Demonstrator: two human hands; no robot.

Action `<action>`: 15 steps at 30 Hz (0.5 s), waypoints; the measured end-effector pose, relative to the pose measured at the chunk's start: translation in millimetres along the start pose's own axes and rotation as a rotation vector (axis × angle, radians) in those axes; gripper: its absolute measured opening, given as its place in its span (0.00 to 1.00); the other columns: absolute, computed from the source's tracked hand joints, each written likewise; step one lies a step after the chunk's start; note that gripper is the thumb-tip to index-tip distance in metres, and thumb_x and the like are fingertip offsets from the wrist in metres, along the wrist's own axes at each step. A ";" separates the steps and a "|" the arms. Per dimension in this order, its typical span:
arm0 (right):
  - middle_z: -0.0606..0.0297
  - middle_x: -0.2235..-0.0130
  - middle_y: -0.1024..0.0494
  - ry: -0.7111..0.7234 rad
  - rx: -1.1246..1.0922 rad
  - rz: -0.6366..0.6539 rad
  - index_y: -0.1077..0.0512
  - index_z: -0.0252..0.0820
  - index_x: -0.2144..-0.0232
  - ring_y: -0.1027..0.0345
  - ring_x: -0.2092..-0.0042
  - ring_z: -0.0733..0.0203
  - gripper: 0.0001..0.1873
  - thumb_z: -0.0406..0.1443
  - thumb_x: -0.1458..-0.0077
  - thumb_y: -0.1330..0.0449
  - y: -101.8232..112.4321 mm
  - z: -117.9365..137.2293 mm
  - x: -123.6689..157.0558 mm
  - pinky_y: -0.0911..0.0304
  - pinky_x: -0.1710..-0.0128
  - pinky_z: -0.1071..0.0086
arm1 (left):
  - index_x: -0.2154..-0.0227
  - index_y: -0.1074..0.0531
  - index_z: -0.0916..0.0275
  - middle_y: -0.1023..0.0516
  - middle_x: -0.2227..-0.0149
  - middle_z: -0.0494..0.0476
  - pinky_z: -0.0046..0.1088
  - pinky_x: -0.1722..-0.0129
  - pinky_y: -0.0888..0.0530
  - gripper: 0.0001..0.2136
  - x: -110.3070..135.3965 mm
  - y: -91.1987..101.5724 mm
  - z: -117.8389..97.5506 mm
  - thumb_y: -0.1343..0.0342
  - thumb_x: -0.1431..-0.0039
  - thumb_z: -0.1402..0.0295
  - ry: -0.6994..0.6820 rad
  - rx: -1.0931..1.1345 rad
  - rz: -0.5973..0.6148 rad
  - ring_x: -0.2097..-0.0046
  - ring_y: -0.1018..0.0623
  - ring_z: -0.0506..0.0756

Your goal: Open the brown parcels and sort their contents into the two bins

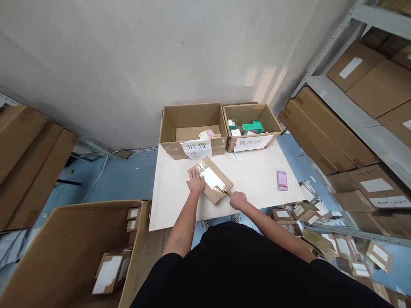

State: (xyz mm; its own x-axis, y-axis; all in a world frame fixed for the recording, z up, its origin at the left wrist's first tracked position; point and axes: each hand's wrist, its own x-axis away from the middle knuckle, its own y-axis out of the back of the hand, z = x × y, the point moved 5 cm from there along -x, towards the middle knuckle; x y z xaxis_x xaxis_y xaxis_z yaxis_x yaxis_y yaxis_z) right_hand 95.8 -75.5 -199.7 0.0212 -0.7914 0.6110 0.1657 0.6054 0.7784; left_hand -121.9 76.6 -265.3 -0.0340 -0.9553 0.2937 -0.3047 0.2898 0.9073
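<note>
A flat brown cardboard parcel (221, 171) with a white label and shiny clear tape lies at an angle on the white table. My left hand (195, 180) rests on its left side, fingers stretched out over the cardboard and label edge. At the parcel's right end, my right hand (238, 199) is closed around a small yellow-and-dark utility knife (227, 193). The knife's tip touches the taped area by that end; the blade itself is too small to make out. Most of the knife's handle is hidden in my fist.
Two open cartons with handwritten paper signs, a left one (170, 149) and a right one (229, 144), stand along the table's back. A pink item (282, 180) lies at right. A large carton (96, 205) flanks the table at left; shelving (353, 107) and scattered parcels (316, 239) are at right.
</note>
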 end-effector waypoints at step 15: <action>0.50 0.48 0.20 -0.133 -0.123 -0.222 0.29 0.45 0.39 0.24 0.49 0.51 0.22 0.29 0.33 0.46 47.3 -98.5 -24.0 0.37 0.55 0.66 | 0.26 0.45 0.55 0.51 0.22 0.62 0.55 0.30 0.43 0.40 56.7 -19.8 -36.9 0.53 0.35 0.40 -0.195 -0.249 0.275 0.23 0.54 0.73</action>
State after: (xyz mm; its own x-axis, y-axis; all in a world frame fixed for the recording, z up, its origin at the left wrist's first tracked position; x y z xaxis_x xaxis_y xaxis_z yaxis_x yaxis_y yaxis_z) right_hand 200.3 -36.2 -191.7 -0.1572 -0.8805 0.4472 0.2702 0.3972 0.8770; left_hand -82.7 18.8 -255.6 -0.2686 -0.8267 0.4944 -0.0210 0.5181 0.8550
